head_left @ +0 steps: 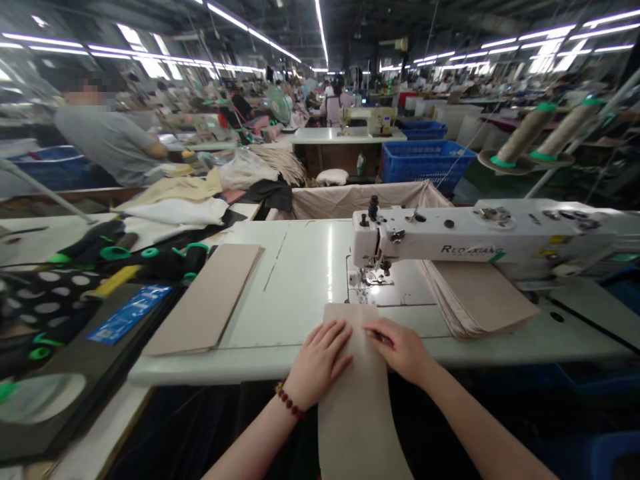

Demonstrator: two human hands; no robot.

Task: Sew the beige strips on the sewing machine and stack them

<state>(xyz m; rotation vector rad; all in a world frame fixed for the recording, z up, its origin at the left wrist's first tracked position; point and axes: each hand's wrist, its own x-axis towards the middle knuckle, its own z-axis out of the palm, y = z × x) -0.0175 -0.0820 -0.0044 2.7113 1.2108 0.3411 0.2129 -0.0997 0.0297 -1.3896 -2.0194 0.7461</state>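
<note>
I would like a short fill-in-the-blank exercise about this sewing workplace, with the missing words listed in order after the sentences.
1. The left hand rests on the beige strip, with a beaded ____ around its wrist.
2. The large crate beyond the white sewing machine is coloured ____.
3. The tall thread cones at the right number ____.

Missing words: bracelet; blue; two.

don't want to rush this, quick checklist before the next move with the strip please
1. Left hand flat on the strip: ok
2. Right hand at the strip's right edge: ok; its exact grip, cannot tell
3. Strip fully on the table: not ok, near end hangs over the edge
4. Left stack apart from the strip: ok
5. Machine threaded: cannot tell, too small
</note>
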